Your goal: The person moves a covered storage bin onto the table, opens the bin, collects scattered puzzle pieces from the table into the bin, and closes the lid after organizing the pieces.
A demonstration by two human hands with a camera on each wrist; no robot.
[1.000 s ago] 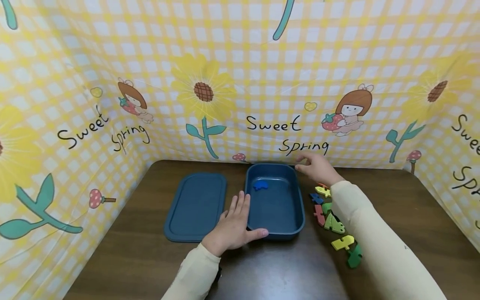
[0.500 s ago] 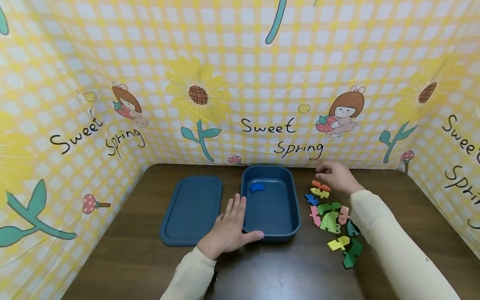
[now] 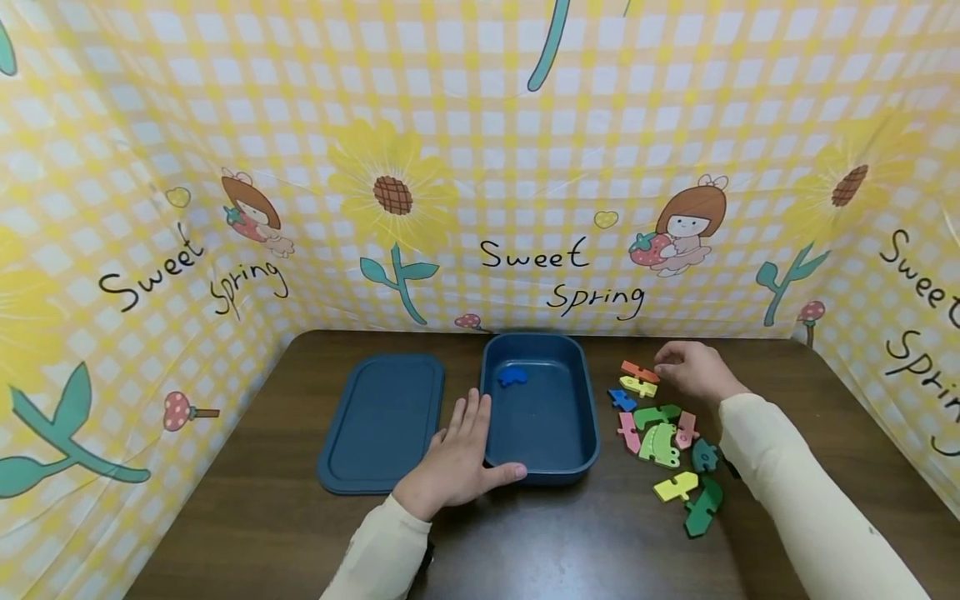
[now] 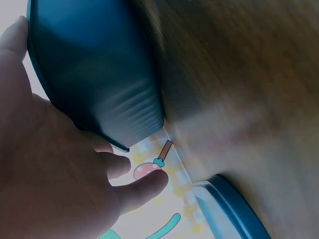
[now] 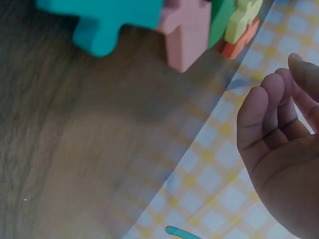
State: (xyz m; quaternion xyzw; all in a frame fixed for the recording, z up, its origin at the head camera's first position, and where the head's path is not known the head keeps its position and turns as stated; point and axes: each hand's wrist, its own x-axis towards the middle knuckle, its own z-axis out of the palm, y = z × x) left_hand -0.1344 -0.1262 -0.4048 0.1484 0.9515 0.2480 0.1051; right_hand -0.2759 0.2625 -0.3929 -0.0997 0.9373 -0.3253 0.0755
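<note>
A: What is the left hand [image 3: 453,467] doing?

B: It is resting along the left rim of the box [image 3: 551,417], its fingers lying straight and its thumb spreading away over the near edge. It is touching the box but gripping nothing.

A: And the right hand [image 3: 697,372]?

B: It is sitting just beside the right end of the orange piece [image 3: 640,372], towards the back of the desk [image 3: 255,467]. Its fingers are bending loosely, the thumb lying close to them, and they are showing nothing in their hold. Whether they are touching the orange piece, I'm not able to tell.

A: How are the other pieces lying?

B: A yellow piece [image 3: 638,387] is lying just in front of the orange piece, and a blue piece [image 3: 622,400] is following. Then a green piece [image 3: 656,415] is lying behind the frog piece [image 3: 660,446], with pink pieces [image 3: 628,432] flanking it. A teal piece [image 3: 705,456], a second yellow piece [image 3: 677,486] and a dark green piece [image 3: 703,508] are lying nearer the person.

A: Is anything lying inside the box?

B: A second blue piece [image 3: 513,377], near the far left corner.

A: And beyond the left hand?

B: The lid [image 3: 382,423] is lying flat, while a checked cloth [image 3: 525,150] is hanging behind everything.
</note>
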